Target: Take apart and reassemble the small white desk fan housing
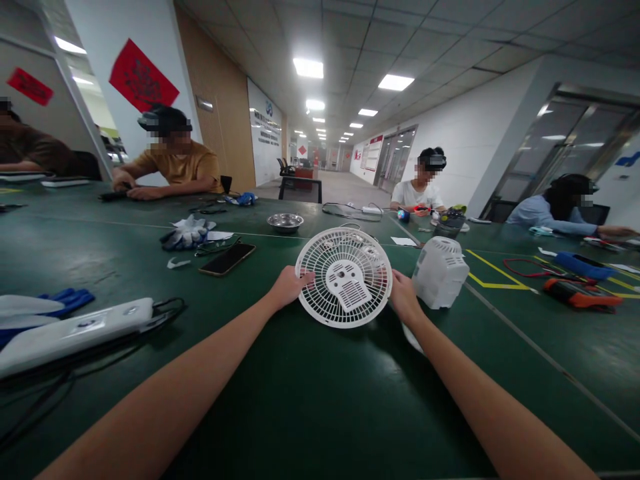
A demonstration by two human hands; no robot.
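Observation:
Between my hands is a round white fan grille [310,300] with radial slats and a slotted plate at its centre, tilted up to face me above the green table. My left hand [291,285] grips its left rim, thumb over the front. At the opposite rim, my right hand [403,293] is closed on the edge, its fingers partly hidden behind the grille. Just right of that hand stands a white plastic housing [442,273] with slots in its top. Under my right forearm a white piece [413,339] shows in part; its kind is hidden.
A phone [228,259], work gloves [186,233] and a metal bowl [285,223] lie beyond my left arm. A white power strip [85,333] with cables is nearer, at left. An orange meter [582,295] lies far right. Several people sit around the table [320,413].

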